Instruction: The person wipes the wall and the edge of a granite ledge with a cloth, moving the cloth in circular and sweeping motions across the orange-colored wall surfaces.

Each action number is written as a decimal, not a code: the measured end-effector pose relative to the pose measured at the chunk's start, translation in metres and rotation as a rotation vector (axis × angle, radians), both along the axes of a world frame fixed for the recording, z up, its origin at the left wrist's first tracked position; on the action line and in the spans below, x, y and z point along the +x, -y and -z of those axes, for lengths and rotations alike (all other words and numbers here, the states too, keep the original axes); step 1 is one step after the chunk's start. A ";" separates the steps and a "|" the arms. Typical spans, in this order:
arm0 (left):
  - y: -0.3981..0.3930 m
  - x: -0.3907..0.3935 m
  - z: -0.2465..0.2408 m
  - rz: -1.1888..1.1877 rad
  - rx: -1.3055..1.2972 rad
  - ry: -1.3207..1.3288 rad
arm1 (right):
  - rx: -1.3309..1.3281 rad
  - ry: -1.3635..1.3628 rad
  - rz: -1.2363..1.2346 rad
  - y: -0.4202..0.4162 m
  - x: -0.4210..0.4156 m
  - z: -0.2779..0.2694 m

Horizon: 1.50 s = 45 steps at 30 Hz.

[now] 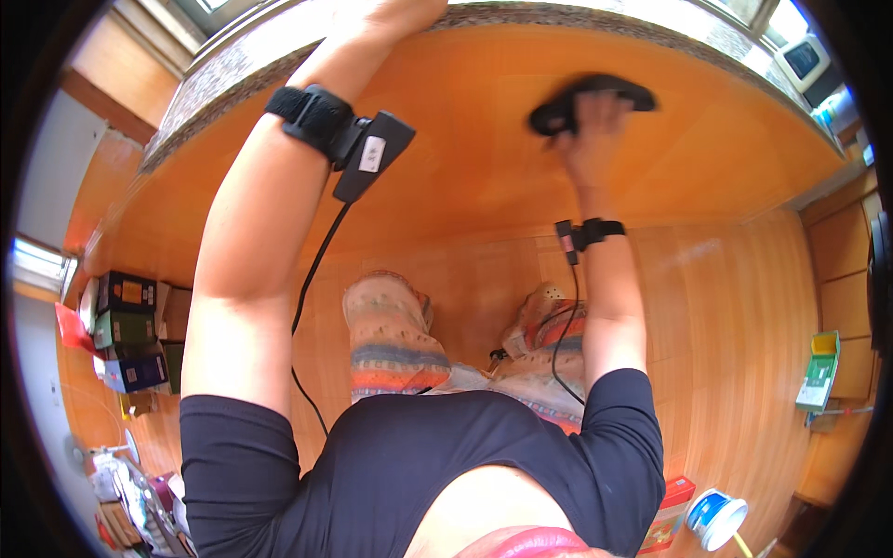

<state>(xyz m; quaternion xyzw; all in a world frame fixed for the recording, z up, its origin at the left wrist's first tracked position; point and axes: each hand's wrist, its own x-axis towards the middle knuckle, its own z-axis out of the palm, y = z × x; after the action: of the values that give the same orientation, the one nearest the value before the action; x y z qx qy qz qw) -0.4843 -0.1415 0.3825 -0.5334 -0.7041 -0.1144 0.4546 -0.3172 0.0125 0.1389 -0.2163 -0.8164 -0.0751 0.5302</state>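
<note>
My right hand point(600, 118) is on a dark cloth or pad point(628, 91), blurred by motion, against the orange wooden panel point(474, 139) below the sill. Fingers lie over the dark thing; what exactly it is cannot be told. My left hand point(391, 14) rests at the edge of the speckled stone windowsill point(230, 91), partly cut off by the top of the view and washed out by light, so its fingers are hidden. Both wrists wear black straps with small cabled devices.
A wooden floor point(725, 314) lies under my feet. Several stacked boxes point(125, 328) stand at the left. A green and yellow open box point(820, 370) is by the cabinets at right. A white and blue bucket point(717, 519) and a red box point(666, 516) stand at lower right.
</note>
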 end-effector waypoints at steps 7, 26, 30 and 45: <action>-0.052 -0.045 0.031 0.193 0.357 -0.132 | -0.586 -0.785 0.195 -0.045 -0.010 -0.051; 0.238 0.000 0.337 0.464 -0.426 1.258 | 0.070 0.110 -0.058 0.207 -0.183 -0.072; 0.238 -0.010 0.328 0.374 -0.822 1.122 | 0.210 0.271 -0.291 0.267 -0.240 -0.092; 0.221 -0.059 0.323 0.112 -1.082 1.087 | 0.414 0.558 -0.285 0.157 -0.138 -0.101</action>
<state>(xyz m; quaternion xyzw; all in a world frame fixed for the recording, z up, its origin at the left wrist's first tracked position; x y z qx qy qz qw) -0.5437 -0.3623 0.0598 -0.5853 -0.7584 -0.0229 -0.2859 -0.4548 -0.1442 0.2398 0.0400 -0.9189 -0.2199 0.3250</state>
